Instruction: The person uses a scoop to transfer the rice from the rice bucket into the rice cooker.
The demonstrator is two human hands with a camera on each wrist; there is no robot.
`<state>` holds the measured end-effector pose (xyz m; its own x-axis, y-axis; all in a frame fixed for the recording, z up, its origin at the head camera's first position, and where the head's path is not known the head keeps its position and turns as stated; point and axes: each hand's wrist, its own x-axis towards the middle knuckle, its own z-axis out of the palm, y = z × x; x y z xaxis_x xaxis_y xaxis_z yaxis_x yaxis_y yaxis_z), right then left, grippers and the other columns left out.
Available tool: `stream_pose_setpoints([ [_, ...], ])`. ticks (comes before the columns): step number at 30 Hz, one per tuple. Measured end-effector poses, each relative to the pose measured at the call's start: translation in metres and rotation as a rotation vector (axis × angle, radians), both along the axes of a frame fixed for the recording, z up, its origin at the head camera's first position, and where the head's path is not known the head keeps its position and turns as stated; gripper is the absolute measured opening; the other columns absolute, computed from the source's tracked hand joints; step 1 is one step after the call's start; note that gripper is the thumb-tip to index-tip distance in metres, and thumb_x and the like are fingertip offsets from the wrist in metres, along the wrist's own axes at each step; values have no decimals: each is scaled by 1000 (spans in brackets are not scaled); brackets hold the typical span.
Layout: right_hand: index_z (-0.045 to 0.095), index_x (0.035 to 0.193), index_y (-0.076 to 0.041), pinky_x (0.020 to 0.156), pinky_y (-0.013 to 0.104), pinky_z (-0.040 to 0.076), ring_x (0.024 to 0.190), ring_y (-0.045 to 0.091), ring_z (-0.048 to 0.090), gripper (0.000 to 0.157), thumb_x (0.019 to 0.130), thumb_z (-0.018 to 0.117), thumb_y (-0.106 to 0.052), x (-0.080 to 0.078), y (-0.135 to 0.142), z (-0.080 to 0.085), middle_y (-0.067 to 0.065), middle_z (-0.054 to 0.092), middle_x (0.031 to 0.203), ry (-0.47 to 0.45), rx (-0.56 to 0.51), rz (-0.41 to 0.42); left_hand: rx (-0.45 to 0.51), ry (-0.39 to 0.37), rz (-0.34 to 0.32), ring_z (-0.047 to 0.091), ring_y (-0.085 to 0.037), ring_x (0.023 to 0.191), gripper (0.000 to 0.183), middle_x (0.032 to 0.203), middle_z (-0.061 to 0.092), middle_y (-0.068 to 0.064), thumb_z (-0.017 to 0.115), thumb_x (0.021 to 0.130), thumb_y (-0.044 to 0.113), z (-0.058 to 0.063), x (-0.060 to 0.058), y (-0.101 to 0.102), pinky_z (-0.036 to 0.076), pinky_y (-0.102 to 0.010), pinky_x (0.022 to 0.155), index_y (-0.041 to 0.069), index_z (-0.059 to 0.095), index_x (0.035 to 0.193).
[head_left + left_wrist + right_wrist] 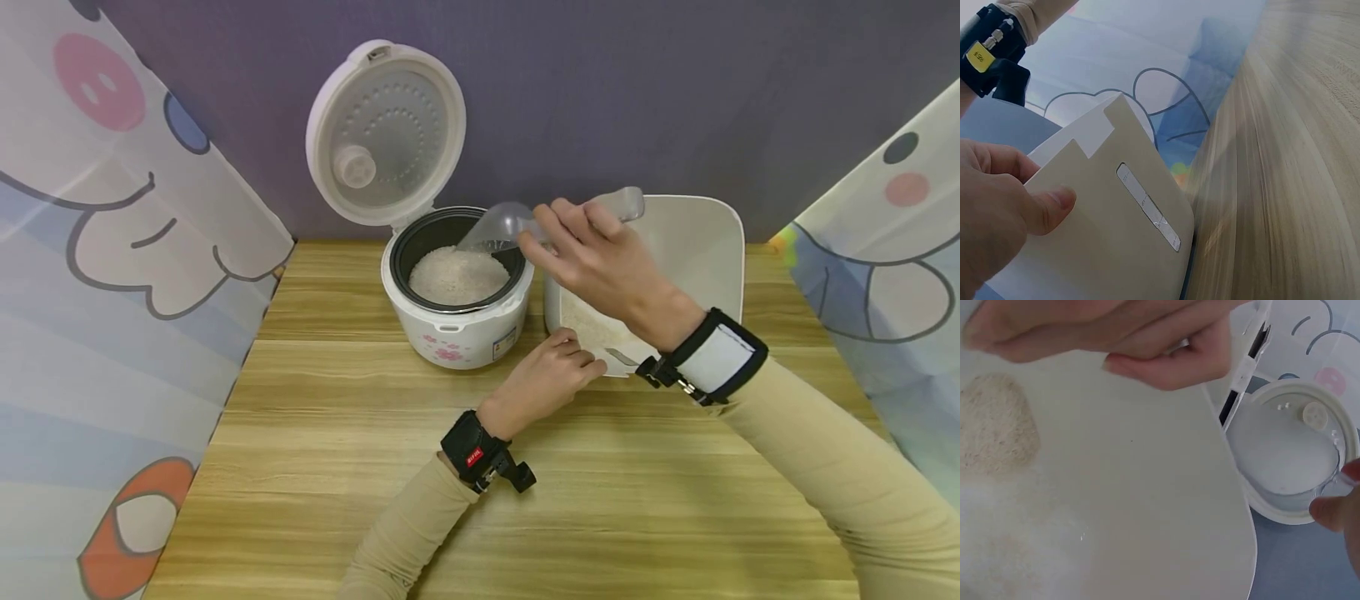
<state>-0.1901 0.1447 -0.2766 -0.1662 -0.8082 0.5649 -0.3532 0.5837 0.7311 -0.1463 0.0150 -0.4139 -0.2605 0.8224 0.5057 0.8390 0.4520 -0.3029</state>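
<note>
My right hand (607, 262) grips the handle of a clear plastic scoop (498, 223), tilted over the open rice cooker (420, 329). White rice (457, 277) is heaped in the cooker's dark inner pot. In the right wrist view the scoop (1285, 456) stands in front of the raised lid, with the thumb on its handle. My left hand (551, 373) holds the near rim of a white rice bin (701, 250). In the left wrist view that hand (997, 219) pinches the bin's wall, thumb outside. Loose rice (997, 425) lies inside the bin.
The cooker's lid (390, 133) stands raised at the back, near the dark wall (637, 92). Cartoon-printed curtains (120, 250) hang on both sides of the wooden table (570, 517). The bin stands just right of the cooker.
</note>
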Motion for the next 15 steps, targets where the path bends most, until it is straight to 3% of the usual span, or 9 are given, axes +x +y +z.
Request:
stream_pose_setpoints([
  [7, 64, 121, -15, 88, 35, 33, 105, 23, 51, 25, 101, 50, -8, -3, 11, -3, 9, 64, 120, 119, 285, 32, 1, 2, -1, 61, -10, 71, 17, 76, 67, 10, 62, 96, 6, -1, 0, -1, 43, -30, 98, 21, 70, 93],
  [10, 64, 122, -16, 87, 34, 34, 107, 24, 52, 26, 100, 52, -9, -3, 13, -5, 9, 64, 122, 118, 270, 35, -2, 0, 1, 62, -10, 72, 16, 77, 68, 10, 63, 96, 7, -1, 0, 0, 43, -30, 99, 21, 70, 94],
  [15, 65, 122, -16, 84, 34, 33, 108, 25, 53, 28, 98, 58, -5, -1, 15, -5, 9, 64, 121, 72, 158, 27, -7, -7, -3, 62, -9, 71, 17, 77, 68, 11, 63, 95, 6, 0, 0, 0, 43, -30, 99, 22, 70, 94],
])
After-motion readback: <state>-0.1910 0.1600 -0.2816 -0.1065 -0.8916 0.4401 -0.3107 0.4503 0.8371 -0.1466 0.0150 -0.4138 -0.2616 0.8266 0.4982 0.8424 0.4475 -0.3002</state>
